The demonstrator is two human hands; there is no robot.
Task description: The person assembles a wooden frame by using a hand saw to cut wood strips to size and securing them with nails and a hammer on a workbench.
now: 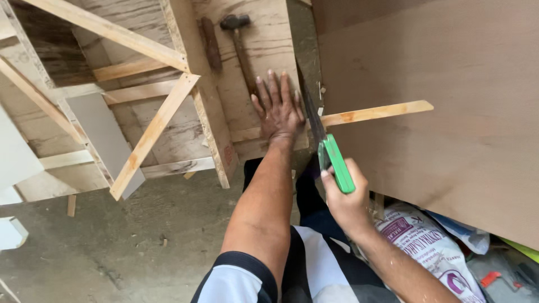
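Right hand (347, 196) grips green-handled saw (328, 147) (blade across pale strip (373, 114)).

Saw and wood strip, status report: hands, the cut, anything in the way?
Left hand flat, pinning wood strip to plywood bench. Right hand grips green-handled saw, blade on the strip. Hammer lies beyond the fingers, clear of the blade.

A white woven sack (426, 247) lies at about five o'clock, slumped on the floor under the edge of a large brown board (449, 112); it carries maroon and purple print and a round purple emblem near its lower end; beside it, further right, pale blue-and-white packaging (466, 233) peeks out, crumpled.
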